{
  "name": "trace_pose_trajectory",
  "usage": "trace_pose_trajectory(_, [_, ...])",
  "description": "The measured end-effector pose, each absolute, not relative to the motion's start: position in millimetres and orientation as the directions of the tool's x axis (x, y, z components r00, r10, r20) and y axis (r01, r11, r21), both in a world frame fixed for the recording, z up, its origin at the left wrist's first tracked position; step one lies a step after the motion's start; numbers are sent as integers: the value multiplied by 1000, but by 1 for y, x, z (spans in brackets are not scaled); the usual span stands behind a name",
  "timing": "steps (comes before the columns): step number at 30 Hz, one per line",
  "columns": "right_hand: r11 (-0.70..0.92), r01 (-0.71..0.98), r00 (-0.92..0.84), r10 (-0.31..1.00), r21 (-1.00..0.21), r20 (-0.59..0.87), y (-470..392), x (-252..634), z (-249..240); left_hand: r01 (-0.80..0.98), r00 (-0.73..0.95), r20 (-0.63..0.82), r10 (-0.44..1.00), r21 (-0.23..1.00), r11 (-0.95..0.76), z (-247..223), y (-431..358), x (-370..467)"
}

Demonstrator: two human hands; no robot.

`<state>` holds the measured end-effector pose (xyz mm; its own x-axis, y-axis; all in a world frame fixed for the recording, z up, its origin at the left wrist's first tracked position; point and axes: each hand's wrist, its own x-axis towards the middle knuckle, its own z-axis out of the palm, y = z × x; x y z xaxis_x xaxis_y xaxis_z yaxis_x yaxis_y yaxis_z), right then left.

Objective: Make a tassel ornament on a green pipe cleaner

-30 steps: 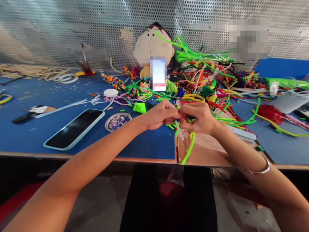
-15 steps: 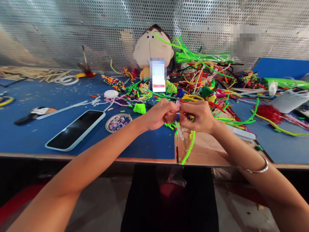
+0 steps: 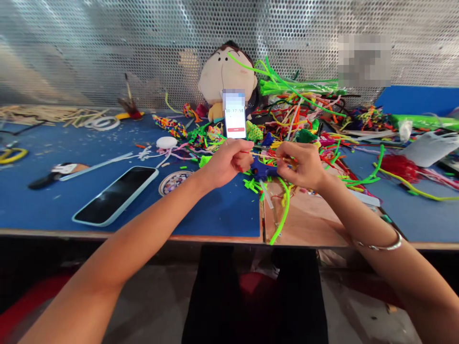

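Observation:
A thin, pale strand (image 3: 264, 155) stretches nearly level between my two hands, above the desk. My left hand (image 3: 234, 160) is closed, pinching its left end. The other end runs into the curled fingers of my right hand (image 3: 299, 163), which wears a silver bangle further up the forearm. Under the strand lies a blue glue gun (image 3: 263, 171), partly covered by my hands, with a translucent stick (image 3: 266, 194) below it. A bright green pipe cleaner (image 3: 285, 215) curves down to the desk's front edge.
Left of my hands are a bowl of beads (image 3: 174, 181), a dark-screened phone (image 3: 116, 196) and a black-handled tool (image 3: 46, 177). Behind, an upright lit phone (image 3: 235, 119) leans against a plush doll (image 3: 225, 71). Tangled pipe cleaners (image 3: 297, 102) heap at the back right.
My hands were together at the fingertips; now they are apart, with the pale strand drawn out between them. The desk items have stayed in place.

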<state>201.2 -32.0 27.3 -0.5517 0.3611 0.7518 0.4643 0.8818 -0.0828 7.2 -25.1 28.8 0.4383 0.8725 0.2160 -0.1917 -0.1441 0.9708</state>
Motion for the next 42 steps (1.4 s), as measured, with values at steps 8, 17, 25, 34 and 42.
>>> trace_pose_trajectory(8, [819, 552, -515, 481, -155, 710, -32, 205, 31, -100, 291, 426, 856, 904, -416, 21, -11, 3])
trace_pose_trajectory(17, [796, 403, -549, 605, -452, 577, -31, 202, 36, 99, 261, 535, 804, 813, -573, 22, -11, 1])
trace_pose_trajectory(25, [470, -46, -550, 724, -881, 415, -39, 180, 27, 244, 438, 509, 741, 727, -642, 28, -25, 3])
trace_pose_trajectory(34, [415, -76, -533, 752, -907, 388, -38, 180, 25, 316, 402, 539, 740, 677, -665, 30, -31, 3])
trace_pose_trajectory(42, [756, 402, -384, 652, -517, 654, -36, 182, 19, 296, 378, 524, 763, 713, -636, 30, -29, 3])
